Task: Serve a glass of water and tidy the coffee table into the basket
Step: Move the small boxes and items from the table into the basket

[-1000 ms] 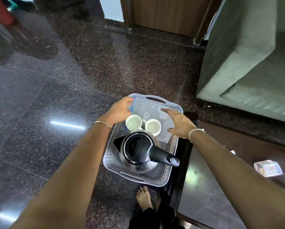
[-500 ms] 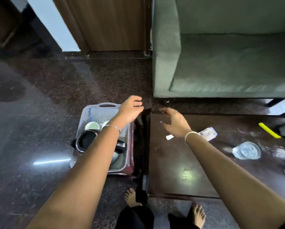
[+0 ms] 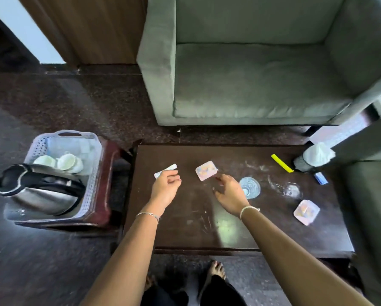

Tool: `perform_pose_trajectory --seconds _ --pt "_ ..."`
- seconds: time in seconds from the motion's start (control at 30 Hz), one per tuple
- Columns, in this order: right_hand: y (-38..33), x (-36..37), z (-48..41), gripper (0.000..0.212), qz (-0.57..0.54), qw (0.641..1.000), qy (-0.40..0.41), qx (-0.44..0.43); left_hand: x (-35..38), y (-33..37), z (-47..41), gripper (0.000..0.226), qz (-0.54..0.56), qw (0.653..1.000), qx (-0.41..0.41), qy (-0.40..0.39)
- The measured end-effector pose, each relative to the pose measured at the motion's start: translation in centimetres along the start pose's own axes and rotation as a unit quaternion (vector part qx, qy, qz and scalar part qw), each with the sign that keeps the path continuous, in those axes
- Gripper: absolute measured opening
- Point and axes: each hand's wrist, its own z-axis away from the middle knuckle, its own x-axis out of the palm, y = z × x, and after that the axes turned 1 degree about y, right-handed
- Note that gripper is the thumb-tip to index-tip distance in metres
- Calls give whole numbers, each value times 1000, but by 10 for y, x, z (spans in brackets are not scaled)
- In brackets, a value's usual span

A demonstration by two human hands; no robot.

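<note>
Clear ribbed glass [image 3: 249, 187] upright on dark tabletop [image 3: 185, 228], just beside right hand [image 3: 229, 195]. Fingers of both hands loosely apart, gripping nothing; left hand [image 3: 166, 188] near white packet [image 3: 165, 171].

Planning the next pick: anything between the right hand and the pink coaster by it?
Nothing visible. The right hand is right at the coaster's near right corner, with only bare table between them, if there is any gap at all. The glass stands to the hand's right, off that path.

Grey-green armchair [image 3: 251, 80], dark speckled stone floor [image 3: 85, 102] (glossy), wooden door [image 3: 96, 29], pale wall [image 3: 28, 29]
</note>
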Motion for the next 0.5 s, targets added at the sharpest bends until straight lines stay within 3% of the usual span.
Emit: perform_pose_trajectory --seconds 0.27,0.5 --pt "38 5 -41 43 20 996 3 85 27 -32 -22 26 -12 998 -51 44" --pt "50 34 -101 66 77 994 -37 74 26 -59 -80 27 -57 995 -65 59"
